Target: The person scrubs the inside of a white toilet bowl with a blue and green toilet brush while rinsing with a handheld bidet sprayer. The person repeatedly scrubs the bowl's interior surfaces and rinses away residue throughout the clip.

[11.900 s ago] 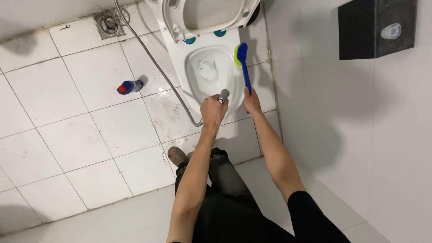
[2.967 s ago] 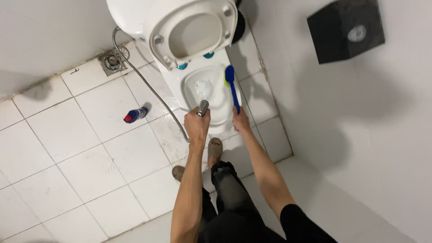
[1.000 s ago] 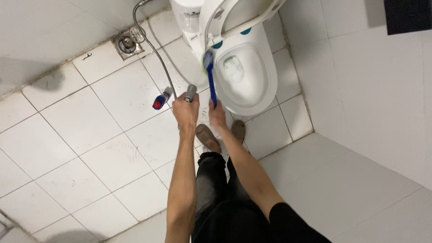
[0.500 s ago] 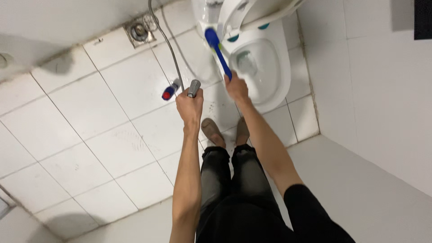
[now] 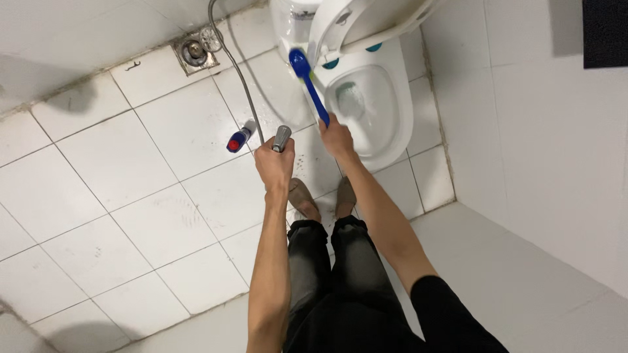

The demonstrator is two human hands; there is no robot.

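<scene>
Square white floor tiles (image 5: 98, 170) with dark grout lines, scuffed and damp in places. Square metal floor drain (image 5: 194, 51) near the white tiled back wall (image 5: 65, 19). White tiled side wall (image 5: 556, 163) at right, bearing a black rectangular box (image 5: 605, 33).

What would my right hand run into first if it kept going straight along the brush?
Most likely the outer left side of the toilet, below the raised seat. The right hand points the blue brush there; its head looks at or near the porcelain, though depth is unclear.
</scene>
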